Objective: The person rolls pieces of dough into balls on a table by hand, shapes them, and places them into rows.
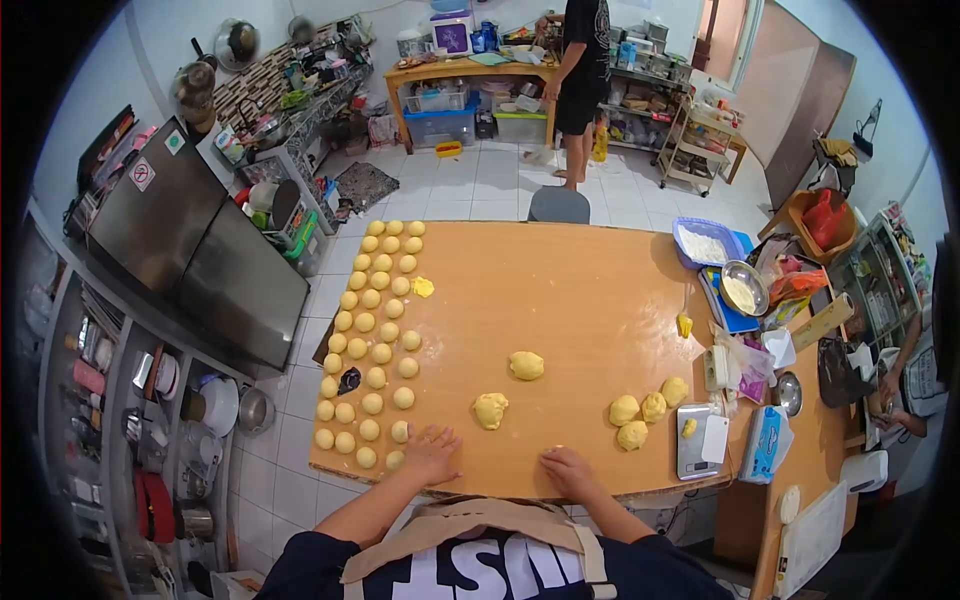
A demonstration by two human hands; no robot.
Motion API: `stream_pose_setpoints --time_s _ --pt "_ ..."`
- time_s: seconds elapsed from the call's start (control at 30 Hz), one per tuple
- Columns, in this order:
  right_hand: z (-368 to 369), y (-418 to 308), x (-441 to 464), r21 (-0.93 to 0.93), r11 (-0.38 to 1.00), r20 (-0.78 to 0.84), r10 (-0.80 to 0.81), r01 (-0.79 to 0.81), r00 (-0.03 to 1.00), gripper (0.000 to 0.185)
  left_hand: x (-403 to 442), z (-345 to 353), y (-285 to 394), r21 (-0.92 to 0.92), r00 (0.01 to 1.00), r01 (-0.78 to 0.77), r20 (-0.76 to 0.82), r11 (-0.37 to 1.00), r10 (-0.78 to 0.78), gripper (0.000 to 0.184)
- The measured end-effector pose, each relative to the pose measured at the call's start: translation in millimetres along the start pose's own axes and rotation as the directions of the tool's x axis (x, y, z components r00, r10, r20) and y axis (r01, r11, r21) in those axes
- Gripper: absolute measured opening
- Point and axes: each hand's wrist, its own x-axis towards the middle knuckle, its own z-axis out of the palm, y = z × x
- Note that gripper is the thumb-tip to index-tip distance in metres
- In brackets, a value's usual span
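Observation:
My left hand (432, 458) lies palm down at the table's near edge, fingers spread, right beside the last dough balls of the rows. The closest is a smooth dough ball (400, 431) by its fingertips; whatever is under the palm is hidden. My right hand (568, 470) rests on the tabletop near the same edge with its fingers curled in, and I cannot make out whether something small is in them. Ahead of the hands are two rough dough lumps, one lump (490, 410) nearer and another lump (526, 366) farther off. Several smooth balls (372, 298) stand in rows along the left side.
Several larger dough pieces (632, 435) sit at right, beside a kitchen scale (699, 442) with a dough bit on it. A tissue pack (765, 445), metal bowl (744, 288) and flour basket (703, 243) line the right edge. A person (582, 80) stands behind a stool (559, 205).

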Motion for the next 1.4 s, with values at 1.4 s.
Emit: stream_pose_setpoints --time_s 1.4 --pt "-7 -21 6 0.408 0.881 0.008 0.258 -0.239 0.966 0.030 -9 -20 20 0.199 0.997 -0.040 0.074 0.979 0.026 0.094"
